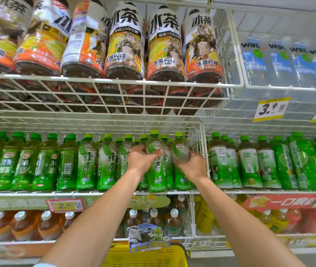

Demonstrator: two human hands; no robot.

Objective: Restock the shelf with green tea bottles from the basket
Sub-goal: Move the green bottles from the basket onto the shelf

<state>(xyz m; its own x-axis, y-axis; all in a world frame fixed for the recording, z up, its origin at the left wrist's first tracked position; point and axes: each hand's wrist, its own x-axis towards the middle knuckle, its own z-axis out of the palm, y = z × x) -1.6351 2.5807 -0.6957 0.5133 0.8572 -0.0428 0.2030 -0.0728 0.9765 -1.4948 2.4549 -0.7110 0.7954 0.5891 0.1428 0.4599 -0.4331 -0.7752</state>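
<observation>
Two hands reach up to the middle shelf, each closed around its own bottle. The left hand wraps its fingers round the shoulder of the front green tea bottle, which stands upright at the shelf's near edge. Just to its right, the right hand grasps the second green tea bottle, upright beside the white wire divider. The yellow basket sits near, below both forearms.
</observation>
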